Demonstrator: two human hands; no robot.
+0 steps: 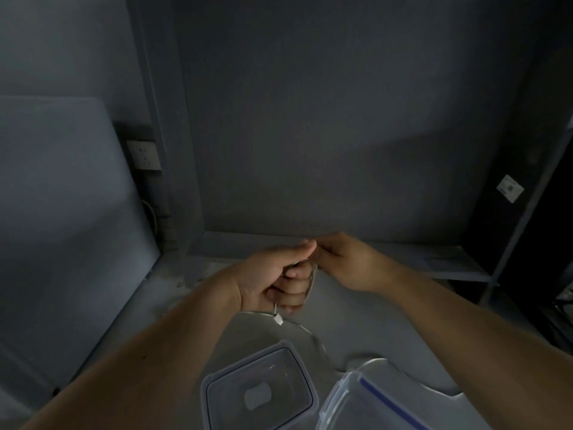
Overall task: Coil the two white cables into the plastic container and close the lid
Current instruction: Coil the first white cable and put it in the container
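Observation:
My left hand (276, 280) is a closed fist around loops of a white cable (311, 283), whose small white plug (278, 319) dangles just below the fist. My right hand (344, 262) meets the left at the fingertips and pinches the same cable near the thumb. A thin white cable (305, 328) trails on the table below the hands, curving toward the containers. The clear plastic container (259, 389) sits open near the bottom centre. Its lid (366, 405), clear with a blue seal strip, lies to the right, partly cut off by the frame.
The grey table (356, 321) ends at a grey wall close behind the hands. A wall socket (144, 155) is at the left, beside a large pale panel (62, 212). A low shelf (449, 262) and dark frame stand at the right.

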